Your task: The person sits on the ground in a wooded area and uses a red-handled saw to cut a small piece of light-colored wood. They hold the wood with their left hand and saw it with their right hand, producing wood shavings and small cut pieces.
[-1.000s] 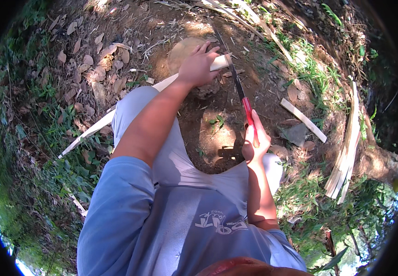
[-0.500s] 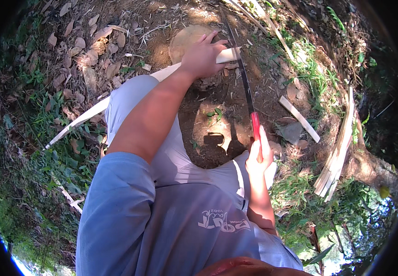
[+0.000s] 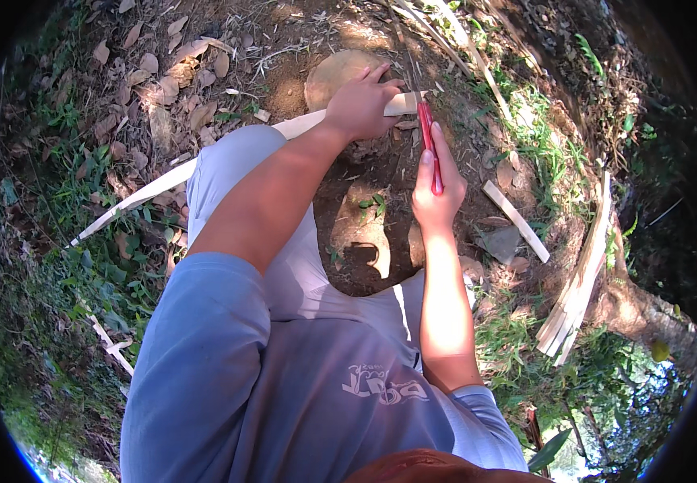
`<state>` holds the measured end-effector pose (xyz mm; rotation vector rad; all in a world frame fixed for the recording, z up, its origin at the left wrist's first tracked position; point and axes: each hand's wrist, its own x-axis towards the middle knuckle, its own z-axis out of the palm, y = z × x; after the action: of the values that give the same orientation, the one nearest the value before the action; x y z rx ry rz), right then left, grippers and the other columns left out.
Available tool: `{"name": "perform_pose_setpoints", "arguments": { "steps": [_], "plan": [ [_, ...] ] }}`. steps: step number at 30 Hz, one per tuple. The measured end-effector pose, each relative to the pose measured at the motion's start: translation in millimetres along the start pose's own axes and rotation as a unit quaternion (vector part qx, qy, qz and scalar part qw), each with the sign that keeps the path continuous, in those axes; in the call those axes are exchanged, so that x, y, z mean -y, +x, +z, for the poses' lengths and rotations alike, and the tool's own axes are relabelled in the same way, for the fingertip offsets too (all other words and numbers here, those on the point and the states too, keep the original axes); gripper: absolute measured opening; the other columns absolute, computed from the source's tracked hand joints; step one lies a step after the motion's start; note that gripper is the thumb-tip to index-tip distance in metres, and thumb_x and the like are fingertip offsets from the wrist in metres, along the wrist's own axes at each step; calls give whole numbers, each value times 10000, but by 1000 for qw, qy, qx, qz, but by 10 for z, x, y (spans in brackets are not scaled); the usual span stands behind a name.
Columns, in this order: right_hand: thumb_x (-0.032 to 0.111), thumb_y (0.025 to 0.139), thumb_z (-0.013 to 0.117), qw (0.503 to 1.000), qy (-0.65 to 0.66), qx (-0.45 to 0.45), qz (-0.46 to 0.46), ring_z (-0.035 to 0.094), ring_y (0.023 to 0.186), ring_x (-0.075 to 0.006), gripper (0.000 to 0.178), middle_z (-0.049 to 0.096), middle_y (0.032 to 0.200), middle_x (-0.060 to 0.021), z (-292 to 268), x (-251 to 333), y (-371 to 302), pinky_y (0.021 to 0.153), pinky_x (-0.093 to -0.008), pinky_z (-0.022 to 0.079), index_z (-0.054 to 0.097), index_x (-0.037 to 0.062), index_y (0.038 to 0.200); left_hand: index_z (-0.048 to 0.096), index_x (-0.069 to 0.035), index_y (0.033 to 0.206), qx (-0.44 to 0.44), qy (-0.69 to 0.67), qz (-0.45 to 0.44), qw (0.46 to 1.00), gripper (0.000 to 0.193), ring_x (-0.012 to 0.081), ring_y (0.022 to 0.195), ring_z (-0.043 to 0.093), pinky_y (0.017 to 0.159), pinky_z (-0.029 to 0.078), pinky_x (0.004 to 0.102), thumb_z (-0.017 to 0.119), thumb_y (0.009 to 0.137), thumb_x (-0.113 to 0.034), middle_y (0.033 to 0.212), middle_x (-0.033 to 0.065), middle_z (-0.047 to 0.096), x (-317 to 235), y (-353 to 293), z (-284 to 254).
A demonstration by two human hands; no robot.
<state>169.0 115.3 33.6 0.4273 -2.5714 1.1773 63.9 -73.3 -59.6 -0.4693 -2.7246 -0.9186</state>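
Note:
My left hand (image 3: 360, 106) grips a long pale wooden strip (image 3: 303, 123), holding it down across the edge of a round tree stump (image 3: 334, 79). The thumb side and underside of that grip are partly hidden. From the stump the strip runs over my left knee to the lower left. A saw (image 3: 426, 129) with a red handle and a thin dark blade is in my right hand (image 3: 439, 189), fingers wrapped around the handle. Its blade points away from me, crossing the strip's right end just beyond my left fingers; the handle's front is beside that end.
A bundle of pale split strips (image 3: 578, 282) lies at the right by a tree root (image 3: 646, 314). Nearer are a short wooden piece (image 3: 516, 220) and a flat grey stone (image 3: 503, 244). Longer strips (image 3: 477, 60) lie at the far right. Dry leaves (image 3: 173, 76) cover the left ground.
My right hand has pushed the saw forward, away from me, so its handle is now close to the strip. My left hand stays on the strip, and the whole view has shifted slightly.

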Motion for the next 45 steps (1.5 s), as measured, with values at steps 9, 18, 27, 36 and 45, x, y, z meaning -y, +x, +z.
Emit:
{"name": "perform_pose_setpoints", "arguments": {
  "steps": [9,18,27,36,45],
  "plan": [
    [120,1078,621,988,-17,30,153,695,791,-123,435,789,1231,-187,-954,190,-1106,731,-287,551,636,-17,1491,760,-119,1215,-27,-3,39,999,387,312,1555,435,1295,359,493,778,924,-374,1494,12,666,90,-4,98],
    [74,1056,611,988,-41,44,145,492,601,-54,430,774,995,-98,-1366,711,-1184,548,-257,398,651,-44,1467,691,-122,1408,-12,19,0,1000,563,315,1535,462,1264,395,479,798,910,-361,1448,147,682,-30,-14,-12],
    [160,1082,634,997,26,8,78,720,1107,-129,411,761,1321,-215,-224,206,152,968,-313,548,664,15,1466,729,-198,1320,-9,-2,26,1000,436,328,1566,420,1295,363,489,784,919,-362,1509,6,657,21,47,59],
    [47,1042,627,985,-96,79,121,634,706,-103,451,790,1245,-171,-1226,578,-1153,634,-269,497,634,-32,1486,770,-120,1233,-24,-16,32,999,434,305,1566,416,1309,331,505,801,899,-394,1438,-3,695,111,26,123],
    [36,1019,628,982,-24,122,139,650,644,-121,481,761,888,-104,-1436,1017,-977,625,-284,523,618,-59,1490,715,-119,1326,23,-18,61,998,500,302,1575,398,1330,270,548,813,868,-294,1540,50,621,56,113,2]
  ]
}}
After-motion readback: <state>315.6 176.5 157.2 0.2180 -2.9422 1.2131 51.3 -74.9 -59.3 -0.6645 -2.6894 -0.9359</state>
